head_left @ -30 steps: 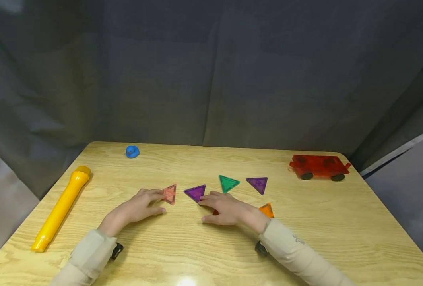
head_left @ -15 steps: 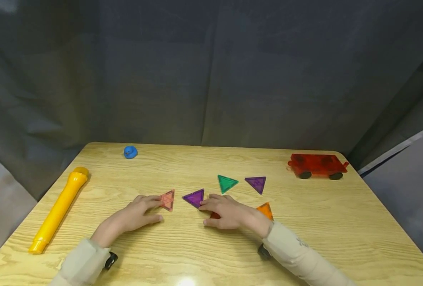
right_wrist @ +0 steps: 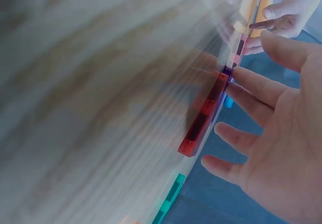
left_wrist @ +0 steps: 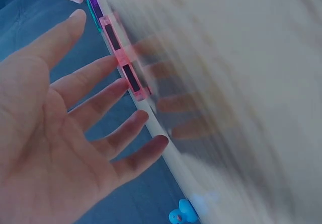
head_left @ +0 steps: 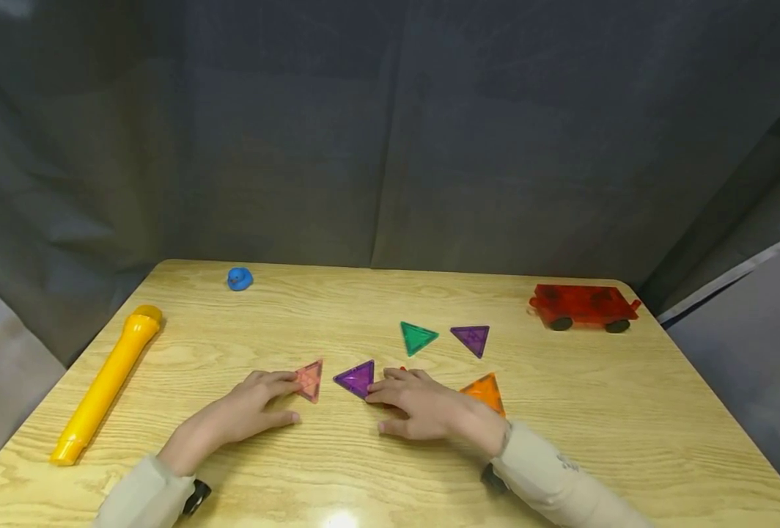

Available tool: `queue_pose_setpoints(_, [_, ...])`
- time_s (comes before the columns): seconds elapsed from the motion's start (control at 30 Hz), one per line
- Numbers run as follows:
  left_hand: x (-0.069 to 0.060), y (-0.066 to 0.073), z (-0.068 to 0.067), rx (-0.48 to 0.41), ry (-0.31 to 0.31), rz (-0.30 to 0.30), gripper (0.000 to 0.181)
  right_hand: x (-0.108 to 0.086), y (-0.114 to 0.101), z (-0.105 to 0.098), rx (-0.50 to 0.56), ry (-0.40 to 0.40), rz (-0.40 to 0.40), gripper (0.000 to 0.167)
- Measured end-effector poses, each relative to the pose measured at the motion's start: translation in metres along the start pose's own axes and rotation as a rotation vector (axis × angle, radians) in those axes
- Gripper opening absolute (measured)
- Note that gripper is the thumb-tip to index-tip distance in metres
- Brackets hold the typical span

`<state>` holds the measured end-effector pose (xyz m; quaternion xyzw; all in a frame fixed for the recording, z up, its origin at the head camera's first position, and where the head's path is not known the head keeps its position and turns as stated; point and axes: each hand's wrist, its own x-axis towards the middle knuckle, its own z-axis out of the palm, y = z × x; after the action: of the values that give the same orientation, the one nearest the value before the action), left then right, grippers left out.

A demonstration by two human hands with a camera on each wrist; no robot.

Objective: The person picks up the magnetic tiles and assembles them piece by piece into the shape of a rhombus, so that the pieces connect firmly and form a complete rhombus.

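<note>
My left hand touches a pink triangular tile with its fingertips; in the left wrist view the fingers spread out, two meeting the edge of the pink tile. The right hand has its fingertips on a purple triangular tile, which lies just right of the pink one with a gap between. Beneath that hand is a red tile, mostly hidden in the head view but plain in the right wrist view. An orange triangular tile is partly covered by the right wrist.
Farther back lie a green triangular tile and a second purple triangular tile. A red wheeled car base stands at the back right. On the left are a yellow toy microphone and a small blue duck.
Both hands have slid toward the near edge, and the pink and purple tiles have moved with them. More of the orange tile shows now.
</note>
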<state>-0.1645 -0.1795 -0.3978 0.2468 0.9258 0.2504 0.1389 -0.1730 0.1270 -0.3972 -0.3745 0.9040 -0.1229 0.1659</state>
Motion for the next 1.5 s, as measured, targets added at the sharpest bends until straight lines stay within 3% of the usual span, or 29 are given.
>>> queue_pose_setpoints(0.13, [0.003,-0.003,-0.001,-0.010,0.023,0.021,0.058,0.002,0.000,-0.002,0.026,0.052,-0.025,0.048])
queue_pose_setpoints(0.27, [0.014,-0.009,-0.003,-0.039,0.078,0.068,0.055,0.010,0.007,-0.008,0.074,0.129,-0.039,0.054])
queue_pose_setpoints(0.43, [0.028,-0.013,-0.007,-0.084,0.098,0.105,0.058,0.026,0.014,-0.015,0.113,0.141,-0.015,0.062])
queue_pose_setpoints(0.53, [0.034,-0.013,-0.006,-0.086,0.075,0.092,0.060,0.034,0.014,-0.015,0.109,0.123,-0.004,0.065])
queue_pose_setpoints(0.67, [0.039,-0.011,-0.004,-0.071,0.044,0.033,0.067,0.040,0.013,-0.012,0.091,0.092,0.025,0.068])
queue_pose_setpoints(0.87, [0.042,-0.007,-0.003,-0.018,0.049,-0.027,0.069,0.044,0.010,-0.008,0.065,0.075,0.066,0.069])
queue_pose_setpoints(1.13, [0.042,-0.006,-0.002,-0.020,0.045,-0.032,0.060,0.045,0.009,-0.007,0.069,0.088,0.078,0.071])
queue_pose_setpoints(1.5, [0.042,-0.006,0.001,-0.085,0.081,-0.014,0.054,0.044,0.009,-0.007,0.146,0.139,0.096,0.067])
